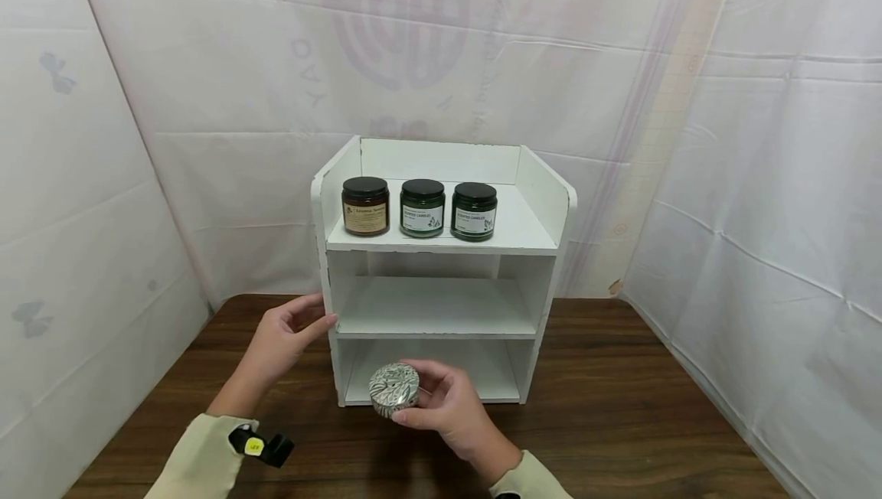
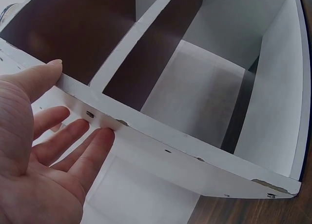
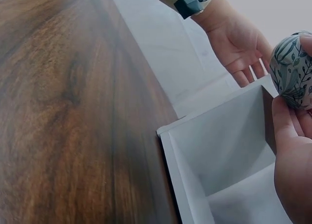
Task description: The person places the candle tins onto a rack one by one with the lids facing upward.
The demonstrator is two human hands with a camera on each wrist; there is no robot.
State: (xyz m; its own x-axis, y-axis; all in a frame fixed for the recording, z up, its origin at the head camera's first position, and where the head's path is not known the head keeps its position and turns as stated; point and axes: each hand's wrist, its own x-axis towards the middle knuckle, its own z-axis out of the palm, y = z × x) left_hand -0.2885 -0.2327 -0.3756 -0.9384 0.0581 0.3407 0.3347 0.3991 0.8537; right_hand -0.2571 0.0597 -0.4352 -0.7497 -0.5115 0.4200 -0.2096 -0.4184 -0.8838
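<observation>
A small round tin (image 1: 393, 389) with a green-and-white leaf pattern is held in my right hand (image 1: 448, 411), thumb on one side and fingers on the other. It hovers before the bottom level of a white three-level shelf (image 1: 441, 334). In the right wrist view the leafy tin (image 3: 292, 70) is partly cut off at the frame edge. My left hand (image 1: 285, 338) holds the shelf's left side panel; the left wrist view shows the thumb (image 2: 46, 77) on the front edge and fingertips against the outer face. On the top level stand a brown candle jar (image 1: 366, 207) and two green ones (image 1: 423, 208).
The shelf stands on a dark wooden table (image 1: 620, 407). Whitish sheeting (image 1: 241, 101) hangs behind and on both sides. The shelf's top has raised side walls and a back wall. Its middle (image 1: 434, 308) and bottom levels face me.
</observation>
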